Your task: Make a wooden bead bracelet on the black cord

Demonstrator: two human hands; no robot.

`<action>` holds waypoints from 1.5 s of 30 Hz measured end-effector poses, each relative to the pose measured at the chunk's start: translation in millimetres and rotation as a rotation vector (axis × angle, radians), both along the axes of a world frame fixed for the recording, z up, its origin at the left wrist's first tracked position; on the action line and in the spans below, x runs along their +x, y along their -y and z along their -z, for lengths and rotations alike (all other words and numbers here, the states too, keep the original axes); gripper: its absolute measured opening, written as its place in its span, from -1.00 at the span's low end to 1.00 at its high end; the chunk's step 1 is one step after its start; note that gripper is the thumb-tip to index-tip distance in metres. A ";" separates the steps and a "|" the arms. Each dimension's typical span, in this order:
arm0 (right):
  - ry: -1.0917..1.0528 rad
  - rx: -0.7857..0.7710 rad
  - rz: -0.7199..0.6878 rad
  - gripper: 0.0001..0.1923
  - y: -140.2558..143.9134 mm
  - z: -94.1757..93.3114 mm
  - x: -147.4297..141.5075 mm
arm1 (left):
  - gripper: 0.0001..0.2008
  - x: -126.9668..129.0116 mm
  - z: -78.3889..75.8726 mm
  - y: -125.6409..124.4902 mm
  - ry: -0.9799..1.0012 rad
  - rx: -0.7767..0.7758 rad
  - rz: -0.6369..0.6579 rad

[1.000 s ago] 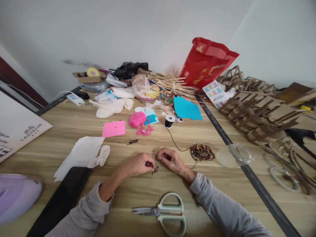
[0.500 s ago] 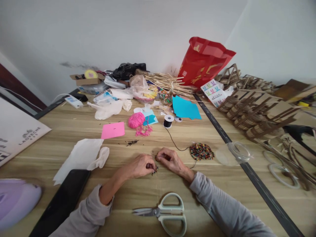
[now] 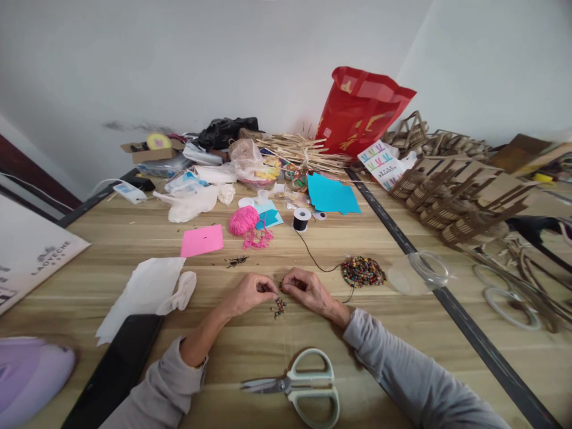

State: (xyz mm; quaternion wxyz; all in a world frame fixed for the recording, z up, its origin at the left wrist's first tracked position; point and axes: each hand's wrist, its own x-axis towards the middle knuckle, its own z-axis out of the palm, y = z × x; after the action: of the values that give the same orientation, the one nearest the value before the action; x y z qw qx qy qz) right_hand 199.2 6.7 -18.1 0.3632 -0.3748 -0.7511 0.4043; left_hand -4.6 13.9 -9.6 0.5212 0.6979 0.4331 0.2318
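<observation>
My left hand [image 3: 251, 293] is pinched, thumb and forefinger together, just left of my right fingertips. What it holds is too small to make out. My right hand [image 3: 309, 290] is also closed in a pinch, with a few tiny dark beads [image 3: 280, 286] at its fingertips. Just below the fingers lies a small cluster of loose coloured beads [image 3: 279, 308]. To the right sits a coiled heap of multicoloured strung beads [image 3: 364, 271]. Black cord [image 3: 316, 260] runs to that heap from a white-flanged spool [image 3: 301, 220], and another piece passes behind my right wrist.
Scissors [image 3: 292, 386] lie nearest me, blades pointing left. A black phone-like slab [image 3: 116, 369] and white paper [image 3: 138, 292] are at left. Pink yarn [image 3: 243, 221], pink paper [image 3: 202, 241] and short black bits [image 3: 236, 261] lie ahead. Small woven baskets [image 3: 447, 202] stand at right.
My left hand has lifted slightly up and away from the loose beads, which now show more fully. The right hand stays nearly in place. The view has shifted a little.
</observation>
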 end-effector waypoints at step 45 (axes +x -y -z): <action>0.010 0.027 0.005 -0.83 0.2 -0.3 -0.9 | -0.74 3.0 4.7 -6.5 0.149 -0.134 -0.203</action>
State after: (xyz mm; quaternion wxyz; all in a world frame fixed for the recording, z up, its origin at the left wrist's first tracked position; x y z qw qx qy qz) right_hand 198.3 6.5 -17.8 0.3655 -0.3736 -0.7574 0.3915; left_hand -1.6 20.5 -14.3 0.5712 0.5949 0.4763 0.3049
